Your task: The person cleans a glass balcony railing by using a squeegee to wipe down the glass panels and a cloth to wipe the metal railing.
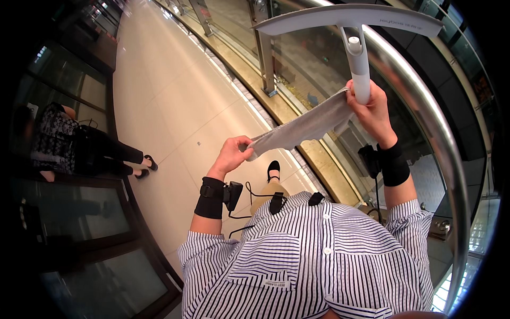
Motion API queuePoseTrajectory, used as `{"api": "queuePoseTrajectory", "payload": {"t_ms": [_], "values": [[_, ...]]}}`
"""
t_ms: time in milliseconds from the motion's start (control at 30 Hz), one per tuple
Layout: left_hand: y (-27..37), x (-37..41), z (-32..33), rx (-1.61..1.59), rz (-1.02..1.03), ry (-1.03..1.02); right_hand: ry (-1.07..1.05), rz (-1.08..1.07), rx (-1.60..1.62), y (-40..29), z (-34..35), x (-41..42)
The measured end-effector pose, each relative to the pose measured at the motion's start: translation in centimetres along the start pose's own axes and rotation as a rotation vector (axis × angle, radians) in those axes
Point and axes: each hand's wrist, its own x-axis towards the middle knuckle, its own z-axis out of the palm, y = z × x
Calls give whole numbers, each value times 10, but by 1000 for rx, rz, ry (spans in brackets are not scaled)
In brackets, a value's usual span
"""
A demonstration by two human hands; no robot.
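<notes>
A grey cloth (299,127) is stretched between my two hands, its lower edge hanging loose and wavy. Its near-left corner is pinched between the thumb and fingers of my left hand (232,155). My right hand (372,113) grips the white handle of a squeegee (360,77) and also pinches the cloth's other corner. Upright from that fist, the squeegee's long curved head (342,16) spreads across the top right and bears a Joybos mark. The head touches nothing that I can make out, though it overlaps the railing in view.
A curved steel handrail (432,115) with glass panels (306,60) and a steel post (266,60) runs along my right. Beige floor tiles (175,91) stretch ahead. At left a person (107,147) in dark trousers stands by dark-framed glass doors (95,211). Cables (259,194) hang from my wrist devices.
</notes>
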Motion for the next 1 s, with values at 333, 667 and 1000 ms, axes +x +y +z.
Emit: {"api": "queuePoseTrajectory", "payload": {"t_ms": [333,667,1000], "values": [[-33,15,-4,-96,46,243,-31,5,-46,3,-6,-4],[-34,15,-17,-405,71,432,-76,69,-124,24,-2,-16],[-21,18,-21,-535,174,475,-60,132,-214,51,-7,-32]]}}
